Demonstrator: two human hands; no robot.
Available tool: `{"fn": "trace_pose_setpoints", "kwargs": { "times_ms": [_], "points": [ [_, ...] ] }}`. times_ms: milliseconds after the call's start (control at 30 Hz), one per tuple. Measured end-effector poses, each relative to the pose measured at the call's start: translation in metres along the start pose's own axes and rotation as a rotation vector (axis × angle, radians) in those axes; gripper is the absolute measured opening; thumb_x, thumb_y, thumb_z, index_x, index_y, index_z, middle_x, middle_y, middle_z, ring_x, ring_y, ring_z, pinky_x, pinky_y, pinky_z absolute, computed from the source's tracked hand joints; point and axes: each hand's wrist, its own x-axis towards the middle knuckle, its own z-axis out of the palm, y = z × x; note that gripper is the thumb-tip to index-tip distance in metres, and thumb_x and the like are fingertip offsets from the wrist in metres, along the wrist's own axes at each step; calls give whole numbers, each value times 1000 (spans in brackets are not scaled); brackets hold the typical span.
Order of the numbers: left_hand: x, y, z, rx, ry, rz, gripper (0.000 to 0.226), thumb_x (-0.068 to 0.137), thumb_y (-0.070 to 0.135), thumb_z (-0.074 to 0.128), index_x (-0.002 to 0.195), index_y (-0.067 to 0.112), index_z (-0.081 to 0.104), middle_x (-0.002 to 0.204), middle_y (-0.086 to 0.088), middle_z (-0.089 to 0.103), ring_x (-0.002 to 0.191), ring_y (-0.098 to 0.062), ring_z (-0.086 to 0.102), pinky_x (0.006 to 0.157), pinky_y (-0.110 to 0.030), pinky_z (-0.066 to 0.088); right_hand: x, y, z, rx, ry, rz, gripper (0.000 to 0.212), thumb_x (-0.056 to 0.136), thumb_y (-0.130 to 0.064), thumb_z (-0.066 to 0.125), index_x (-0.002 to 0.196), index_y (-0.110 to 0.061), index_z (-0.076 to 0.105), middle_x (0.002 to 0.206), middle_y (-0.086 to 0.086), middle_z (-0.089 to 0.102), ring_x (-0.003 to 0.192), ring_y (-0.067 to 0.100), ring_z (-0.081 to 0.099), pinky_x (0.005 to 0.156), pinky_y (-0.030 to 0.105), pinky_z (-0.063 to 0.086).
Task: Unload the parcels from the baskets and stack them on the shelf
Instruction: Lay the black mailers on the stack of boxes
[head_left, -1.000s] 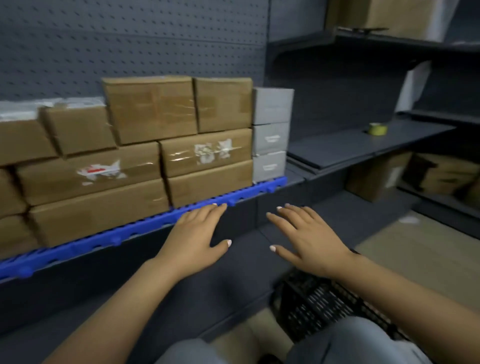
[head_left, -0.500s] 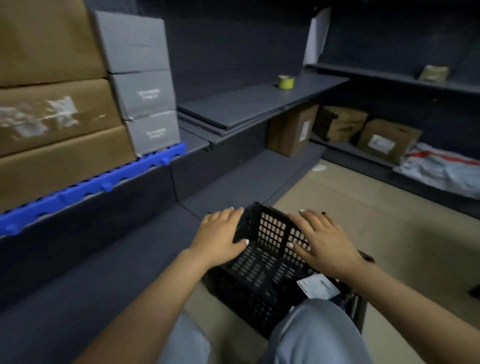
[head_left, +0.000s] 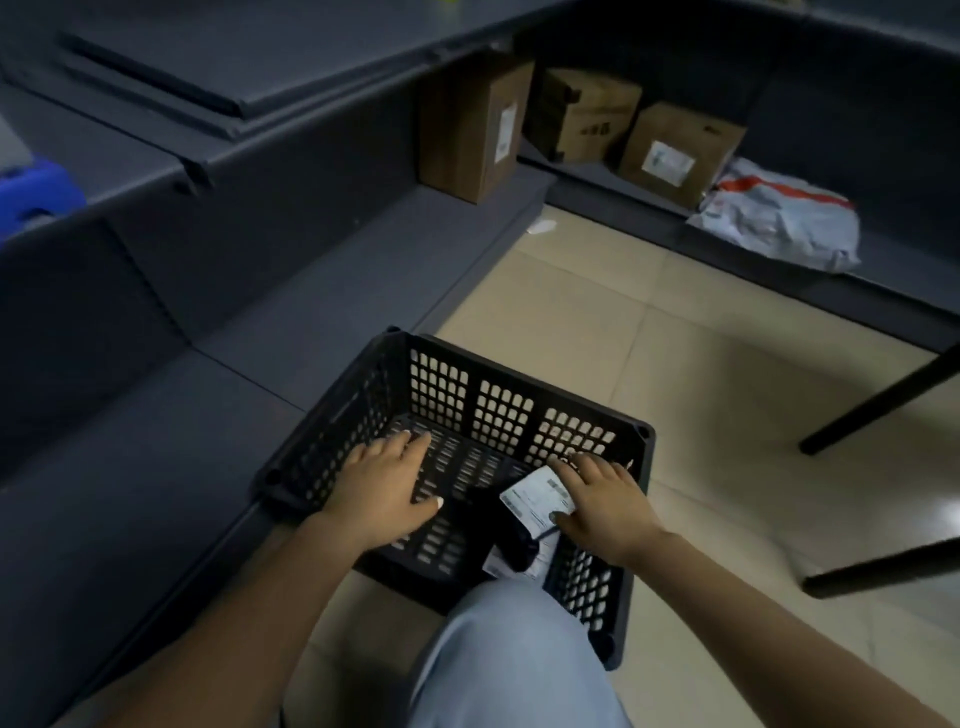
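A basket (head_left: 524, 387) sits on the floor (head_left: 675, 364) right of the low shelf (head_left: 311, 291), holding a labelled parcel (head_left: 519, 525) at its right side.
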Motion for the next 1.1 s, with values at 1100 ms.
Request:
{"fn": "trace_pose_setpoints", "kwargs": {
  "times_ms": [1100],
  "points": [
    [53,6,138,-164,-57,-129,80,88,61,41,151,22,13,155,1,24,140,-20,24,114,-40,21,82,-32,205,297,-260,281,89,89,10,39,151,-26,-15,157,19,-16,141,48,-17,113,46,25]
  ]
}}
